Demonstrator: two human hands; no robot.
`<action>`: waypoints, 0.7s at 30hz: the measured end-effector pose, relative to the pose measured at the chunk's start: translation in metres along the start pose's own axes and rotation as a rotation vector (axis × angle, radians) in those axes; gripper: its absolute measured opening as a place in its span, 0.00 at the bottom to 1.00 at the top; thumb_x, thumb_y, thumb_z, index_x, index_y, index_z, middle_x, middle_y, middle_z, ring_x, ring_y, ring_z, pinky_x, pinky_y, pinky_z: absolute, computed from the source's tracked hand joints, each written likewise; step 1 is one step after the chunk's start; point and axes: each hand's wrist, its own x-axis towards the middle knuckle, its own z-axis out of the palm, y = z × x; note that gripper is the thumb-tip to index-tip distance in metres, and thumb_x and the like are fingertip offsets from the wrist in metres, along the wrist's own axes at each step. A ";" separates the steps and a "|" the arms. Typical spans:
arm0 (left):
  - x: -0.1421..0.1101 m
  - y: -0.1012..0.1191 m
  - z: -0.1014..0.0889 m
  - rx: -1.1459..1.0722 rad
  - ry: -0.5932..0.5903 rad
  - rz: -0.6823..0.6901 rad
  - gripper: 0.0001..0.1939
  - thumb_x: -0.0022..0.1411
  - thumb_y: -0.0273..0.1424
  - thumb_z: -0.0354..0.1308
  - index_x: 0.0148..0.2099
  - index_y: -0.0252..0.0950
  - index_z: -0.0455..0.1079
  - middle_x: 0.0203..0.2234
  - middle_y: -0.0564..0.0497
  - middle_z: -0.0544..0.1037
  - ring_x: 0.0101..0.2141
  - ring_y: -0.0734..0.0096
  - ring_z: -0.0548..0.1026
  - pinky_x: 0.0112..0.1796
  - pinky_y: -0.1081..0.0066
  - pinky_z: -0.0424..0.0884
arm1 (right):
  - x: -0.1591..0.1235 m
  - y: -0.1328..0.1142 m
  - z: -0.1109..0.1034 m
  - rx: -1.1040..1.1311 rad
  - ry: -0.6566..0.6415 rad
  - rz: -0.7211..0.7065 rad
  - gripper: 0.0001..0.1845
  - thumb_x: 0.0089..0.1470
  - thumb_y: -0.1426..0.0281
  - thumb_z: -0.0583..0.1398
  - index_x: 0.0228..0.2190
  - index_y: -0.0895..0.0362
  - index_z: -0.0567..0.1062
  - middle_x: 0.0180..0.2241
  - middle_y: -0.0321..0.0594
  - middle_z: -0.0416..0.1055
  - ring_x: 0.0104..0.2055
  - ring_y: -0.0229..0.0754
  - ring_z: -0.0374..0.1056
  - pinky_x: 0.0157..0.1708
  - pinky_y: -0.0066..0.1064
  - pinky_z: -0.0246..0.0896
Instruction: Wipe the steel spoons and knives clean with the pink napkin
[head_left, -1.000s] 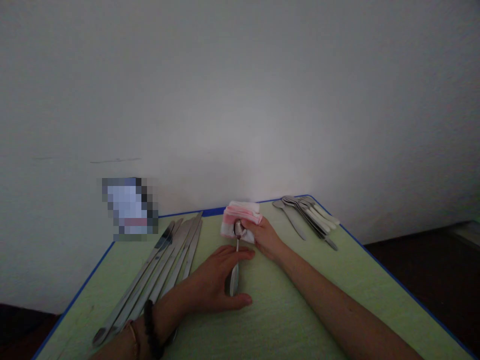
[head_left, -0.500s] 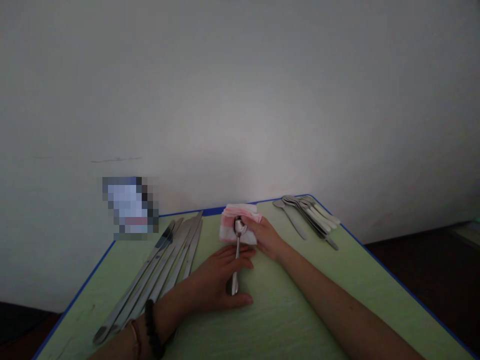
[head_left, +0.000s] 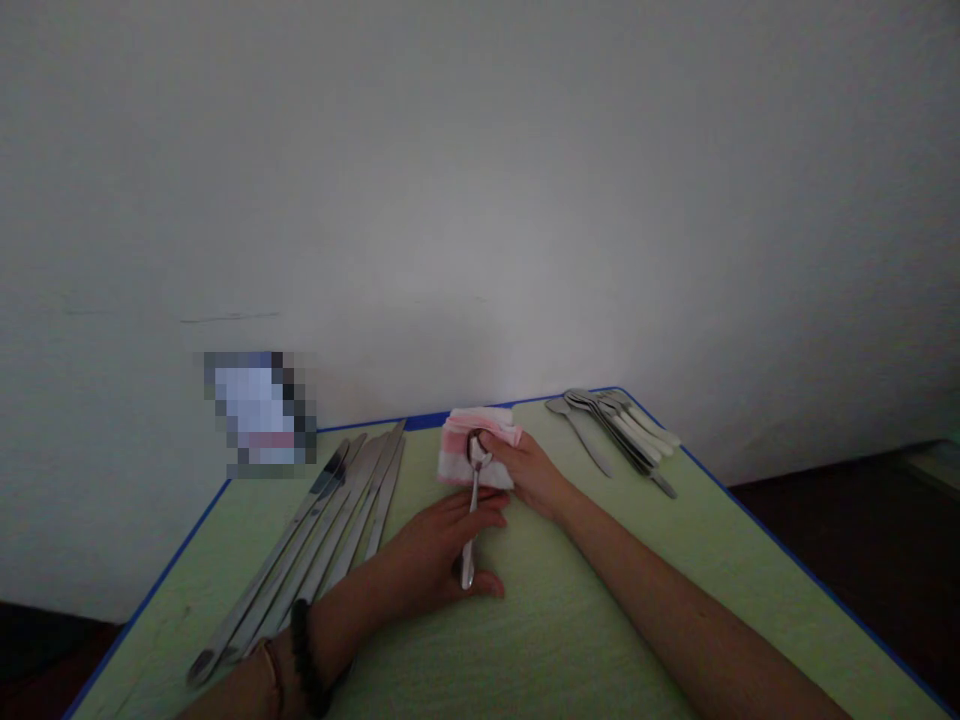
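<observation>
Knives (head_left: 330, 548) near left hand (head_left: 435, 542); spoons (head_left: 616, 434) farther

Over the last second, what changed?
Left hand: thumb closed in toward index finger. Right hand: pink-and-white cloth shifted slightly left and nearer the wearer. Nothing visibly grasped or released. Knives and spoon pile stayed put.

Dim grey wall (head_left: 480, 220), green table (head_left: 555, 610)

Folded pink-and-white fabric cloth (head_left: 454, 450), layered, near far edge of green counter (head_left: 555, 610). Slender shiny silver metal spoon (head_left: 475, 495), bowl against cloth, handle pointing toward counter's near side.
</observation>
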 end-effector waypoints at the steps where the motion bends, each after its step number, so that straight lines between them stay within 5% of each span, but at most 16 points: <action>1: 0.000 0.001 -0.001 0.013 -0.002 -0.001 0.28 0.57 0.47 0.61 0.54 0.38 0.65 0.59 0.43 0.66 0.59 0.58 0.62 0.58 0.59 0.58 | 0.000 0.000 0.000 -0.002 -0.005 0.002 0.12 0.42 0.65 0.66 0.32 0.57 0.78 0.27 0.34 0.76 0.28 0.35 0.67 0.31 0.26 0.62; 9: -0.002 0.007 -0.007 0.021 -0.032 -0.060 0.32 0.60 0.44 0.58 0.62 0.35 0.57 0.60 0.39 0.64 0.59 0.56 0.61 0.58 0.57 0.59 | 0.004 -0.001 -0.003 0.132 0.085 0.072 0.14 0.43 0.66 0.67 0.34 0.59 0.78 0.28 0.37 0.77 0.28 0.37 0.69 0.32 0.28 0.66; 14: -0.002 0.005 -0.005 0.030 -0.021 -0.035 0.28 0.61 0.43 0.57 0.59 0.37 0.61 0.58 0.42 0.67 0.59 0.57 0.62 0.58 0.57 0.59 | 0.007 -0.006 -0.003 0.303 0.095 0.121 0.17 0.55 0.60 0.57 0.38 0.60 0.76 0.35 0.41 0.78 0.34 0.40 0.72 0.40 0.32 0.67; 21: -0.001 0.011 -0.009 0.013 -0.024 -0.021 0.18 0.62 0.41 0.57 0.51 0.39 0.65 0.53 0.45 0.72 0.58 0.61 0.63 0.58 0.60 0.60 | 0.006 -0.008 -0.004 0.364 0.077 0.124 0.18 0.57 0.60 0.53 0.38 0.59 0.76 0.36 0.41 0.78 0.35 0.40 0.73 0.42 0.32 0.67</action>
